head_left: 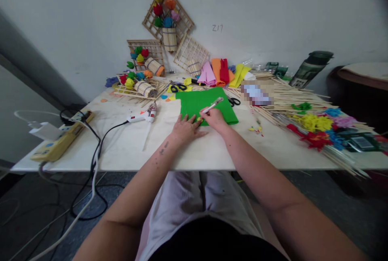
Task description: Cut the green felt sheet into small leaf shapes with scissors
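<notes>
A folded green sheet, of felt or crepe paper, lies flat on the white table. My left hand rests on its lower left edge with the fingers spread. In my right hand is a white pen, slanting up to the right, its tip down near the left fingertips. A small yellow piece sits under those fingertips; its shape is mostly hidden. Black-handled scissors stick out from beneath the sheet's right side.
A white glue gun with a black cable lies left, near a yellow power strip. Wooden sticks and coloured flowers spread to the right. Lattice frames with flower baskets stand behind. A dark bottle leans at the back right.
</notes>
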`<state>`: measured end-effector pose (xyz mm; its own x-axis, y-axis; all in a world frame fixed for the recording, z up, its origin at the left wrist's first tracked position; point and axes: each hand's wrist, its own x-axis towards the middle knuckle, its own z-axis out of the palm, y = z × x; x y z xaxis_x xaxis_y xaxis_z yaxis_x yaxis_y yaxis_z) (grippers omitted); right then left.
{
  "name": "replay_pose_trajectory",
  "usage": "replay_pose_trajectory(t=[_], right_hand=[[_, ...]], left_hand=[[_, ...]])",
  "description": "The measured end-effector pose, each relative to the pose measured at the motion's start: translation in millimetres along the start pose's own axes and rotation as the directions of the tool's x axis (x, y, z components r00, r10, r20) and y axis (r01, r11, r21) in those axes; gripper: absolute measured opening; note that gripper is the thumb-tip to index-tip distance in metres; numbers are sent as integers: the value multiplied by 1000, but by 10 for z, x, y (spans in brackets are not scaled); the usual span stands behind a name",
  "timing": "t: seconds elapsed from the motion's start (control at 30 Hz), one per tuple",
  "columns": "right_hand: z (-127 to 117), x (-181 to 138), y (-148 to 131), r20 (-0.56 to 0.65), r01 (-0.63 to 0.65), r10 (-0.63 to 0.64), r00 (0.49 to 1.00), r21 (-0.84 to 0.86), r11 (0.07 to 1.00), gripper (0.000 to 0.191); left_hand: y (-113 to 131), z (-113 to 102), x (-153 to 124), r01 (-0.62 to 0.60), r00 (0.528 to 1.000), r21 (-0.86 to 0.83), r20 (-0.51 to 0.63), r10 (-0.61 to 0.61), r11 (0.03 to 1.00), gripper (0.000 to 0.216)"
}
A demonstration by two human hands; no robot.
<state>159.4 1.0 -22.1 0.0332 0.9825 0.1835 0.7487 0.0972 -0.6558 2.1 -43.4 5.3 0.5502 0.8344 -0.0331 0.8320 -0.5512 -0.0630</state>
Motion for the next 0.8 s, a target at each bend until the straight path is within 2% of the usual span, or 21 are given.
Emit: replay_pose_trajectory(t=[0.17,0.33,0.8], right_hand=[[-54,-24,-84,27,-45,50,998,-156,987,30],[-50,-24,-103,30,-42,49,998,-190,981,33],[-52,-48,-102,-36,-16,12,999,-129,992,36]], left_hand=[[9,65,-22,-21,999,40,-48,23,999,76],[-7,129,-41,-31,996,17,-79,32,999,72],[-3,48,-49,85,995,-158,60,-77,984,74]])
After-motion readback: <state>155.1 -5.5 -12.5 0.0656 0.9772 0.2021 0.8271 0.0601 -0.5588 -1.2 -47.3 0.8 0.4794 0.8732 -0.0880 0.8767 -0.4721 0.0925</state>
